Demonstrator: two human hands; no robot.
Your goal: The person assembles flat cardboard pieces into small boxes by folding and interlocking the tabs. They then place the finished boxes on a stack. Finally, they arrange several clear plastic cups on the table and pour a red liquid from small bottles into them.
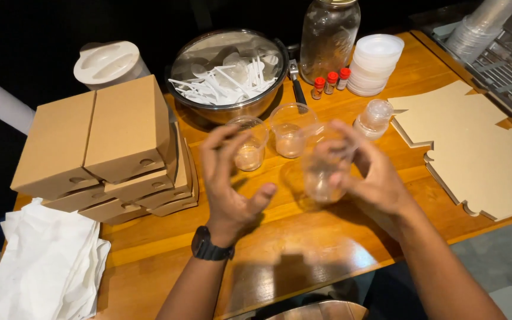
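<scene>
My right hand [370, 176] grips a small clear plastic cup [321, 172] above the wooden table [303, 255]; the cup looks blurred. My left hand [227, 181], with a black watch on its wrist, hovers beside the cup with fingers spread and holds nothing. Just behind my hands stand two more clear cups [249, 142] [291, 130], each with a little pale liquid at the bottom.
Stacked brown cardboard boxes [111, 148] sit at the left, white napkins [42, 266] at the lower left. A steel bowl of white plastic cutlery [227, 74], a glass jar [328, 37], three small red-capped bottles [329, 83], stacked lids [376, 62] and flat cardboard sheets [475, 148] lie behind and right.
</scene>
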